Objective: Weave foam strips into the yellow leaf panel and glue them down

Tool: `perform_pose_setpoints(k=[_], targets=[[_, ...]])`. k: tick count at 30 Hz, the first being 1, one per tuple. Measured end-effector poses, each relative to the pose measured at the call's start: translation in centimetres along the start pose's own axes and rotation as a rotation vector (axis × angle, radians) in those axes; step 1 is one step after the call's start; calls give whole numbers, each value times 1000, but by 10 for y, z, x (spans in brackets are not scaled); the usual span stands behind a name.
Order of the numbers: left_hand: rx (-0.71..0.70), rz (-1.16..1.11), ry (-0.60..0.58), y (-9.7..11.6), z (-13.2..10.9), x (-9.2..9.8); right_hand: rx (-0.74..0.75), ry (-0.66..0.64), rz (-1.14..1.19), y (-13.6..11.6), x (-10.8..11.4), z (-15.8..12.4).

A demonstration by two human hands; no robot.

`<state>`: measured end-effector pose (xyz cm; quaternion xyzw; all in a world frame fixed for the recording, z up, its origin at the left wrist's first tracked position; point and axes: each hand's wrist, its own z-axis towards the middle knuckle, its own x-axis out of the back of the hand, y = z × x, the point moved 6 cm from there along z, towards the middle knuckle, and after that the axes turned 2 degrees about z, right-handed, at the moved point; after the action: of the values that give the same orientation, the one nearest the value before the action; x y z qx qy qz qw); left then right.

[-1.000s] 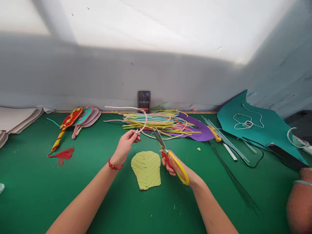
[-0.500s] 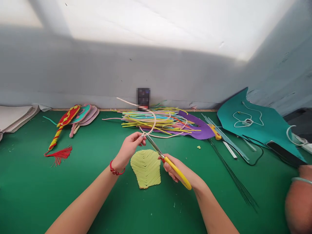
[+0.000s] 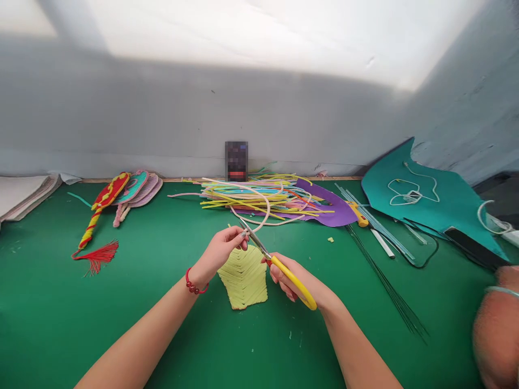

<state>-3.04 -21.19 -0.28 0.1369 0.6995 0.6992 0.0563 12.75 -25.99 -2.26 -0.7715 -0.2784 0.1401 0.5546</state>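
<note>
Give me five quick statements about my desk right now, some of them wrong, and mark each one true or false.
1. The right hand holds the scissors. True.
2. The left hand holds the red tassel. False: it pinches a pale strip, and the tassel lies on the desk.
3. The purple sheet lies partly under the coloured strips. True.
4. The green piece stands against the wall. False: it lies flat on the desk.
5. The scissors' blades are at the pale strip. True.

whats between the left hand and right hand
In the head view, scissor blades span from right hand to left hand, with a yellow-green piece lying below.
</note>
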Motion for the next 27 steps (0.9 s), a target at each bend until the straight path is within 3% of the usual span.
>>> perform_pose_setpoints(k=[15, 27], targets=[[19, -83, 38, -4, 0, -4, -49, 35, 36, 8, -1, 5], [-17, -91, 127, -6, -1, -6, 18, 9, 34, 5, -4, 5]])
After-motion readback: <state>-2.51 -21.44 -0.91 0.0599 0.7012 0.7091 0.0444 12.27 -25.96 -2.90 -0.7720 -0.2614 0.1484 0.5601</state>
